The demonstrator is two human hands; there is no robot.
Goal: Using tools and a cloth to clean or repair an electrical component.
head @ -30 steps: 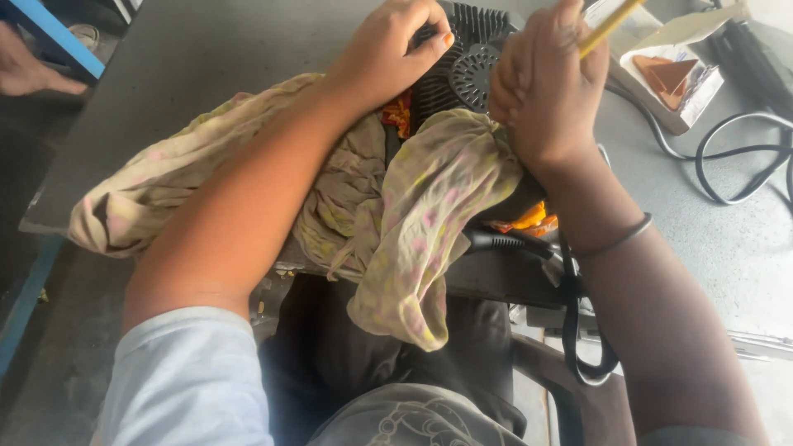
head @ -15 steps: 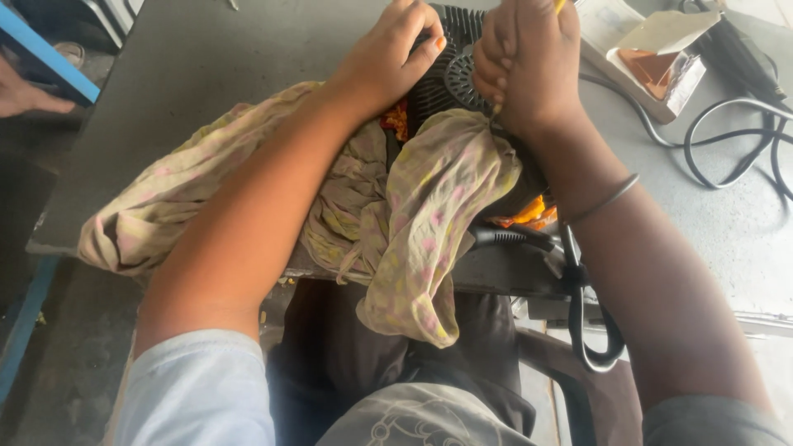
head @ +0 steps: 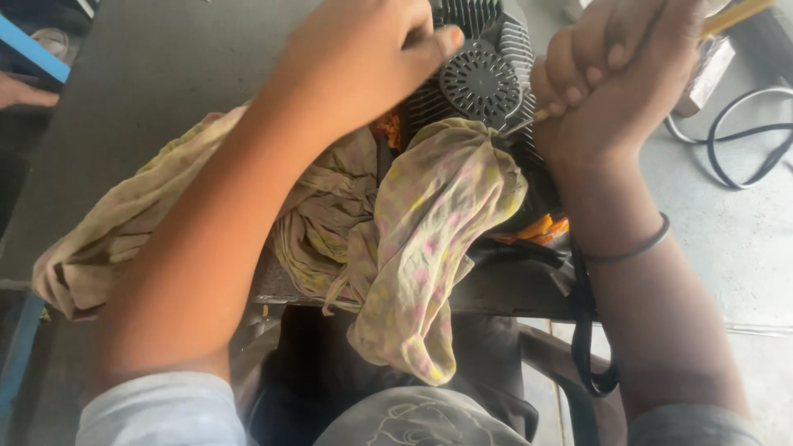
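A dark finned motor housing (head: 483, 78) with a round grille sits on the grey table (head: 149, 74), partly wrapped in a pale yellow patterned cloth (head: 429, 239). My left hand (head: 355, 58) presses on the housing's top left, its fingers curled over the fins. My right hand (head: 615, 74) is closed around a yellow-handled screwdriver (head: 731, 16), whose metal tip meets the housing's right side just below the grille. Orange wires (head: 541, 230) show under the cloth. A black band circles my right wrist.
A black cable (head: 735, 136) loops over the grey surface at the right, and another hangs off the table edge (head: 591, 363). A small cardboard box (head: 706, 74) lies behind my right hand. Another person's hand (head: 21, 89) rests at the far left.
The view has closed in on the motor. My right hand has shifted down and left, bringing the screwdriver tip onto the housing. My left hand stays on the motor.
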